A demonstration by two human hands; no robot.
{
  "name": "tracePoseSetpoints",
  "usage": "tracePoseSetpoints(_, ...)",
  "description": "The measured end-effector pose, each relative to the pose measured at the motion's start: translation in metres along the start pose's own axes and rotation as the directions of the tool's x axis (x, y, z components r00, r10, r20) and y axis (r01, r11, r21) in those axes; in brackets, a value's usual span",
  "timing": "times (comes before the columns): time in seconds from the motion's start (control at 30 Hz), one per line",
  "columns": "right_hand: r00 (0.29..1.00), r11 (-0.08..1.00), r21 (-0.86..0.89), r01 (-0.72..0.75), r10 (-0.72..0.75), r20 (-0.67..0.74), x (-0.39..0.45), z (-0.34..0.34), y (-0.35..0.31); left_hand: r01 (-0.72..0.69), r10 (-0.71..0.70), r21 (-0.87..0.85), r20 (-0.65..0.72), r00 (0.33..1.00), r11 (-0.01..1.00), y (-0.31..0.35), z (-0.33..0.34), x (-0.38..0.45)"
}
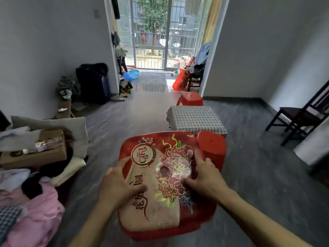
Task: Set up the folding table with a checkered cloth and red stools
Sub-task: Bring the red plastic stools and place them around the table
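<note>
Left hand: the left hand [117, 186] lies on the near-left part of the printed stool [160, 184], fingers [124, 162] spread over the seat edge and thumb across the print; it seems to be grasping the rim, though motion blur makes the hold hard to confirm.
Right hand: the right hand [204, 175] rests on the right side of the same seat, index finger stretched forward, thumb on the flower pattern; the other fingers look curled over the edge.
Held thing: a red plastic stool seen from above, carried between both hands above the floor [258, 175], with a round hole in the middle of the seat.
Writing: a round badge reads "Gift"; beside it are large dark Chinese characters, one of which looks like 圆, and a small curved word too blurred to read.
Table: the folding table already stands ahead, its tabletop covered by the checkered cloth [195, 120].
Stools in place: one plain red stool [190, 99] stands at the far side of the table, another [211, 148] at the near side, just beside the held one.
Progress: table and cloth appear done and two stools set; the held stool is not yet put down, so placing it by the table is likely what remains.
Surroundings: a dark wooden chair [300, 114] by the right wall; clothes and a cardboard box [35, 150] piled at left.
</note>
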State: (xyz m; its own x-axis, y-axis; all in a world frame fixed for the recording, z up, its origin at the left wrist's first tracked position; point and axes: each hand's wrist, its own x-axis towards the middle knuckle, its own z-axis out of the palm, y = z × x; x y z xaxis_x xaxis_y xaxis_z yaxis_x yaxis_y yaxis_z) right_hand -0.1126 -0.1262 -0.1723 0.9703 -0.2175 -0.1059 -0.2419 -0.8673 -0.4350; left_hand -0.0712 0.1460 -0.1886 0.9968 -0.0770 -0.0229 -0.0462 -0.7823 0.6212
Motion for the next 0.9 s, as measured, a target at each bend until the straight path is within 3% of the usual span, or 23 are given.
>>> tracePoseSetpoints(0.27, 1.0, 0.998, 0.056, 0.026, -0.026, -0.005, 0.176, 0.005, 0.0, 0.013, -0.013, 0.007, 0.045, 0.999, 1.0, 0.009, 0.013, 0.173)
tracePoseSetpoints(0.53, 0.994, 0.983, 0.147, 0.112, -0.113, -0.007, 0.351, -0.013, -0.028, 0.051, -0.05, 0.027, -0.033, 0.998, 0.998, 0.034, -0.008, 0.325)
tracePoseSetpoints(0.9, 0.985, 0.981, 0.096, 0.171, -0.171, -0.007, 0.555, -0.016, -0.087, 0.077, -0.074, 0.018, -0.116, 0.99, 0.997, 0.013, -0.004, 0.517)
